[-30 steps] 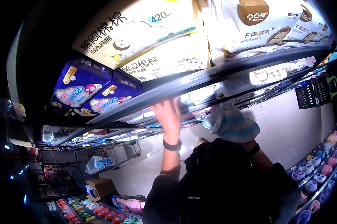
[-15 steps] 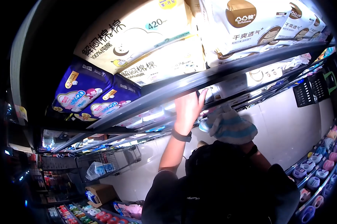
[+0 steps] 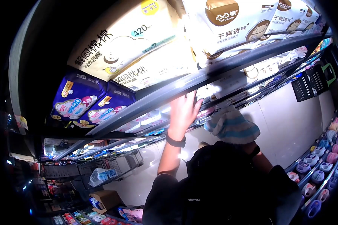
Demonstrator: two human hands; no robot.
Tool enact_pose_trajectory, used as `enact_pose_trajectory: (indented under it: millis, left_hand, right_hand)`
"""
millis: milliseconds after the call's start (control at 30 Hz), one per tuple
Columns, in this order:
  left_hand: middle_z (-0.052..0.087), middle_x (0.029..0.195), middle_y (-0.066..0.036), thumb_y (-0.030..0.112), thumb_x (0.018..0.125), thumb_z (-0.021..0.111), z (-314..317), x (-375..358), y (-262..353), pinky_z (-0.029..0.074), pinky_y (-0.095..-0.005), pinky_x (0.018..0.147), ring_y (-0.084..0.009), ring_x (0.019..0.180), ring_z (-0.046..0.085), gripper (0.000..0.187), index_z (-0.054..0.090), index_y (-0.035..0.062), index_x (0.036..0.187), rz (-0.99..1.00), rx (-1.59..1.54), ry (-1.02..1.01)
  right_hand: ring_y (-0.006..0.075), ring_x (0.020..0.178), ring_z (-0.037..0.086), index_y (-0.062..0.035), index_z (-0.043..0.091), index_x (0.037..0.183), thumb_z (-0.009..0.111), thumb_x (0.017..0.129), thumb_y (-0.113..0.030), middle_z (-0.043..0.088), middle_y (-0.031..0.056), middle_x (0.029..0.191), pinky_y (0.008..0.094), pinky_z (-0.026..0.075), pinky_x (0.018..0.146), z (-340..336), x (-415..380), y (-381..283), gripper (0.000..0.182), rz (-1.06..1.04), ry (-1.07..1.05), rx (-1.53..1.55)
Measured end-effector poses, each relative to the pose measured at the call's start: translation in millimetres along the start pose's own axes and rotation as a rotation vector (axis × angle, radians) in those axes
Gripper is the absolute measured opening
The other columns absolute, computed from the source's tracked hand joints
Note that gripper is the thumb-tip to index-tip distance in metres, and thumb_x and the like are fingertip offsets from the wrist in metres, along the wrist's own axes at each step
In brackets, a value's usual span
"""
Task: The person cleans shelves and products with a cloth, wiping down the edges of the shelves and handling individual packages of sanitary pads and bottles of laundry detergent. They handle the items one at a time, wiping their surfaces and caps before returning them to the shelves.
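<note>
My left hand (image 3: pixel 184 114) reaches up to the shelves, its fingers partly hidden at the grey shelf edge (image 3: pixel 157 94) and its thumb apart. A dark band circles that wrist. A white and blue striped cloth (image 3: pixel 234 125) covers my right hand, whose fingers do not show. Above the edge lie cream packs (image 3: pixel 127 33), purple packs (image 3: pixel 77 95) and white packs (image 3: pixel 236 28). More packs (image 3: pixel 150 117) sit on the shelf below, near my left hand.
A black basket with a green handle (image 3: pixel 307 86) is at the right. Shoes (image 3: pixel 311 159) line a rack at the lower right. At the lower left are a wire cart (image 3: pixel 118 167) holding a plastic bag and a cardboard box (image 3: pixel 108 198).
My left hand has shifted slightly left and down along the shelf edge. The packs appear a little farther left in view. The cloth stays over my right hand.
</note>
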State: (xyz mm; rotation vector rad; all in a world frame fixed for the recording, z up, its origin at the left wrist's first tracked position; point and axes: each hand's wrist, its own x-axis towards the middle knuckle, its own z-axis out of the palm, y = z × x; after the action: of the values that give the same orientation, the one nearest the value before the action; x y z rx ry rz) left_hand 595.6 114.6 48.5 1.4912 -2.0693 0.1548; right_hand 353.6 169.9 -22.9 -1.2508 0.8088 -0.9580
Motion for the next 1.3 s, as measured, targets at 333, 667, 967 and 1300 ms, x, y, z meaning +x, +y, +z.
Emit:
enact_pose_trajectory:
  millis: [333, 667, 967, 1300]
  left_hand:
    - [0.057, 0.103, -0.016, -0.002, 0.067, 0.066, -3, -9, 1, 0.045, -0.0477, 0.087, -0.0359, 0.095, 0.056, 0.051, 0.063, 0.0087, 0.116, 0.165, -0.082, 0.132]
    - [0.055, 0.119, -0.019, -0.002, 0.056, 0.072, -9, -83, 51, 0.051, -0.0474, 0.090, -0.0378, 0.107, 0.057, 0.065, 0.065, 0.0088, 0.120, 0.203, -0.525, 0.114]
    - [0.052, 0.128, -0.022, 0.000, 0.056, 0.078, -23, -93, 29, 0.049, -0.0467, 0.096, -0.0408, 0.114, 0.055, 0.061, 0.069, 0.0102, 0.115, 0.024, -0.573, -0.029]
    - [0.050, 0.116, -0.019, 0.006, 0.055, 0.082, -29, -98, 26, 0.051, -0.0417, 0.083, -0.0365, 0.101, 0.057, 0.077, 0.062, 0.0144, 0.129, -0.028, -0.612, -0.116]
  right_hand:
    - [0.0194, 0.101, 0.060, -0.0050, 0.043, 0.128, 0.057, 0.092, -0.025, 0.062, 0.0072, 0.110, 0.0283, 0.048, 0.090, 10, 11, 1, 0.044, 0.024, -0.088, 0.082]
    - [0.0233, 0.128, 0.045, -0.0079, 0.036, 0.140, 0.048, 0.098, -0.033, 0.045, 0.0142, 0.138, 0.0366, 0.040, 0.105, 28, 4, 17, 0.050, -0.152, -0.267, -0.309]
    - [0.0237, 0.116, 0.053, -0.0084, 0.042, 0.135, 0.061, 0.091, -0.028, 0.053, 0.0133, 0.127, 0.0367, 0.044, 0.100, 44, 9, -2, 0.053, 0.007, -0.148, 0.597]
    - [0.0217, 0.098, 0.061, -0.0073, 0.050, 0.122, 0.078, 0.073, -0.013, 0.060, 0.0083, 0.109, 0.0334, 0.051, 0.084, 54, 21, -86, 0.057, -0.255, 0.260, -0.809]
